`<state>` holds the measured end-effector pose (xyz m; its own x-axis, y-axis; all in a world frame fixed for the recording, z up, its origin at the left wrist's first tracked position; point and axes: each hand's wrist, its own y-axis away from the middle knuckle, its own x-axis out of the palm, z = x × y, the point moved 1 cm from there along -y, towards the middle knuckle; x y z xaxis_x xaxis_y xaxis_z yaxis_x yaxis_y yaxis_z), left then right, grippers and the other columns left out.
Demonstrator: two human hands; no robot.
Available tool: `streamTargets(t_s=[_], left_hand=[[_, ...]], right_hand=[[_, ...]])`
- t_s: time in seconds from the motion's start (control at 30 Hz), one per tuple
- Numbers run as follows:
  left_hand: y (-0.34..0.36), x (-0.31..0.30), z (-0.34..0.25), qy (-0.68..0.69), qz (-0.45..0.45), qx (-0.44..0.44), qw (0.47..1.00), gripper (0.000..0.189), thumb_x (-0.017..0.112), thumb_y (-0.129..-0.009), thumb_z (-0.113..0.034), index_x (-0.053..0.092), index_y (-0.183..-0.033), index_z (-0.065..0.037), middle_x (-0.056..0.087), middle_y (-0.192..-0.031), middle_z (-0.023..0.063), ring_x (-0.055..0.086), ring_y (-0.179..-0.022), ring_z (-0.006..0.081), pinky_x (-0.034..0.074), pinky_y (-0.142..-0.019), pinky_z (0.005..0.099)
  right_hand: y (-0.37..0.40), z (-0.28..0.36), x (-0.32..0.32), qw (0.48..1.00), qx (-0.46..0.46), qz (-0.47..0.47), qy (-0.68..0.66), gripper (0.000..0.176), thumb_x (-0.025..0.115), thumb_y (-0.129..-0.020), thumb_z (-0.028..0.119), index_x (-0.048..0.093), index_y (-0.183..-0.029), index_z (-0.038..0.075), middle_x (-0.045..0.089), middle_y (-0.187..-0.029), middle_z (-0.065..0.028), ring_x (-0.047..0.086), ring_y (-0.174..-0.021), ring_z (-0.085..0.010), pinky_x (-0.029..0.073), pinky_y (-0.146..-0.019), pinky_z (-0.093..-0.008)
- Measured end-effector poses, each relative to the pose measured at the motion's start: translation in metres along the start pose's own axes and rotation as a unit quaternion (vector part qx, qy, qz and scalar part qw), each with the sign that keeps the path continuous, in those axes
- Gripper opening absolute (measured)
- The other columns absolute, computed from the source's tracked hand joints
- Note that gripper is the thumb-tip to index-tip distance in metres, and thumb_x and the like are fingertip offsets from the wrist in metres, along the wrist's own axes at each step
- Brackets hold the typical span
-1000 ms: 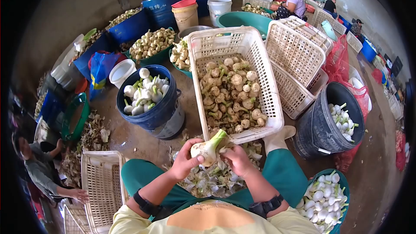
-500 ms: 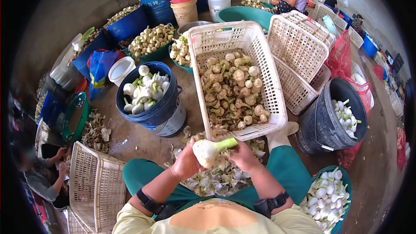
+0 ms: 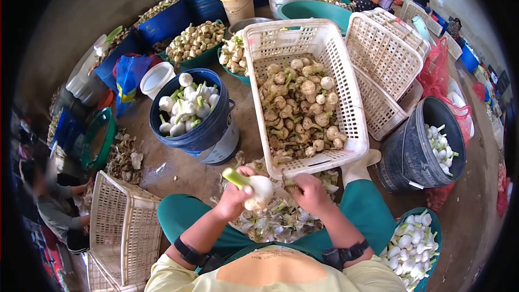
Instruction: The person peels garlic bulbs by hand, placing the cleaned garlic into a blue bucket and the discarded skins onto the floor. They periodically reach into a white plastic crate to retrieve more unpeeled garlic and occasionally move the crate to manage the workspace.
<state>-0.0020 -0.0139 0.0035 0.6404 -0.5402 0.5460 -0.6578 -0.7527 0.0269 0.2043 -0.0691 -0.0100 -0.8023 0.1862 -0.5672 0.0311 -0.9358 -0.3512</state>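
Observation:
My left hand [image 3: 234, 199] is closed on a garlic bulb [image 3: 261, 192], its short green stem pointing up and left and its pale root end down. The bulb looks mostly white. To the right of it, apart from the bulb, my right hand [image 3: 312, 196] is closed, with fingers curled inward; what is in them, if anything, is hidden. Just beyond both hands stands a white plastic crate [image 3: 354, 109] with unpeeled brownish garlic bulbs [image 3: 303, 103]. Below the hands, loose garlic skins [image 3: 278, 221] lie heaped between my knees.
A blue bucket [image 3: 219, 135] of cleaned garlic stands at left, a black bucket [image 3: 397, 146] at right. Cleaned bulbs fill a green basin [image 3: 436, 238] by my right knee. Stacked crates [image 3: 386, 57] stand beyond on the right, another crate [image 3: 111, 232] at left. Other people sit at left and at the back.
The garlic bulb has turned over in my left hand, so its stem now points left instead of right. My right hand has moved slightly right, away from the stem.

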Motion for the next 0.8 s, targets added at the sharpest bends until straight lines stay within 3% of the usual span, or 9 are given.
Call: streamTargets(t_s=[0.07, 0.17, 0.3, 0.37, 0.5, 0.6, 0.7, 0.77, 0.8], left_hand=[[-0.004, -0.005, -0.004, 0.047, -0.011, 0.038, 0.998, 0.048, 0.058, -0.082, -0.045, 0.040, -0.113, -0.013, 0.048, -0.120, 0.0135, 0.050, -0.109, 0.0322, 0.046, -0.088, 0.0451], [-0.011, -0.014, -0.003, 0.081, -0.109, -0.022, 0.990, 0.056, 0.059, -0.081, -0.044, 0.037, -0.121, -0.011, 0.046, -0.123, 0.0109, 0.050, -0.109, 0.0288, 0.043, -0.091, 0.0448], [-0.010, 0.008, -0.009, 0.016, -0.077, -0.086, 0.993, 0.067, 0.069, -0.075, -0.031, 0.034, -0.126, -0.005, 0.048, -0.116, 0.0112, 0.050, -0.106, 0.0229, 0.042, -0.090, 0.0337], [-0.011, 0.014, -0.006, -0.236, -0.010, -0.105, 0.966, 0.080, 0.076, -0.067, -0.021, 0.028, -0.129, -0.003, 0.047, -0.114, 0.0102, 0.050, -0.105, 0.0203, 0.042, -0.090, 0.0359], [-0.007, 0.026, -0.004, -0.561, 0.001, 0.113, 0.820, 0.081, 0.080, -0.059, -0.020, 0.035, -0.125, -0.003, 0.045, -0.113, 0.0132, 0.045, -0.108, 0.0218, 0.038, -0.093, 0.0356], [-0.006, 0.025, -0.003, -0.587, -0.011, 0.129, 0.799, 0.085, 0.080, -0.058, -0.022, 0.032, -0.125, -0.004, 0.044, -0.115, 0.0145, 0.044, -0.110, 0.0234, 0.038, -0.093, 0.0361], [0.000, 0.031, -0.007, -0.420, -0.049, 0.011, 0.906, 0.085, 0.077, -0.058, -0.020, 0.029, -0.125, -0.004, 0.044, -0.116, 0.0135, 0.043, -0.112, 0.0240, 0.037, -0.094, 0.0363], [-0.001, 0.019, 0.003, -0.300, -0.053, 0.001, 0.952, 0.078, 0.071, -0.062, -0.027, 0.028, -0.123, -0.004, 0.044, -0.116, 0.0122, 0.046, -0.108, 0.0240, 0.038, -0.093, 0.0358], [-0.001, 0.015, 0.002, -0.174, -0.052, -0.041, 0.983, 0.073, 0.067, -0.065, -0.031, 0.029, -0.122, -0.005, 0.043, -0.117, 0.0119, 0.047, -0.106, 0.0227, 0.041, -0.089, 0.0347]], right_hand=[[0.016, -0.023, 0.003, 0.989, -0.028, 0.121, 0.082, 0.033, 0.061, -0.066, 0.006, 0.062, -0.098, 0.006, 0.056, -0.076, -0.0137, 0.057, -0.076, -0.0312, 0.047, -0.067, -0.0393], [0.022, -0.015, 0.003, 0.971, -0.048, 0.060, 0.226, 0.030, 0.062, -0.069, 0.010, 0.062, -0.099, 0.008, 0.057, -0.077, -0.0103, 0.057, -0.076, -0.0303, 0.046, -0.067, -0.0386], [-0.012, 0.014, -0.012, 0.997, 0.072, 0.004, 0.029, 0.033, 0.063, -0.072, 0.014, 0.059, -0.104, 0.007, 0.057, -0.075, -0.0101, 0.058, -0.074, -0.0287, 0.047, -0.067, -0.0376], [-0.029, 0.038, -0.017, 0.968, 0.208, 0.101, -0.097, 0.039, 0.063, -0.075, 0.021, 0.055, -0.109, 0.005, 0.059, -0.077, -0.0134, 0.059, -0.073, -0.0292, 0.047, -0.066, -0.0374], [-0.038, 0.040, -0.008, 0.992, 0.091, 0.080, -0.031, 0.034, 0.064, -0.072, 0.020, 0.056, -0.100, 0.003, 0.061, -0.080, -0.0170, 0.061, -0.073, -0.0296, 0.049, -0.065, -0.0344], [-0.036, 0.047, -0.002, 0.994, 0.101, 0.040, -0.018, 0.028, 0.061, -0.070, 0.018, 0.057, -0.094, 0.004, 0.060, -0.080, -0.0183, 0.060, -0.073, -0.0319, 0.048, -0.064, -0.0378], [-0.029, 0.023, 0.001, 0.997, 0.059, -0.020, 0.035, 0.026, 0.058, -0.072, 0.015, 0.059, -0.095, 0.003, 0.061, -0.077, -0.0132, 0.060, -0.066, -0.0268, 0.048, -0.060, -0.0356], [-0.021, 0.000, -0.004, 0.899, 0.225, 0.063, -0.371, 0.024, 0.054, -0.074, 0.009, 0.059, -0.095, 0.000, 0.061, -0.079, -0.0051, 0.058, -0.068, -0.0163, 0.047, -0.062, -0.0306], [-0.020, 0.000, -0.004, 0.887, 0.210, 0.066, -0.405, 0.024, 0.056, -0.078, 0.009, 0.058, -0.099, -0.003, 0.059, -0.084, -0.0013, 0.053, -0.072, -0.0097, 0.045, -0.064, -0.0249]])
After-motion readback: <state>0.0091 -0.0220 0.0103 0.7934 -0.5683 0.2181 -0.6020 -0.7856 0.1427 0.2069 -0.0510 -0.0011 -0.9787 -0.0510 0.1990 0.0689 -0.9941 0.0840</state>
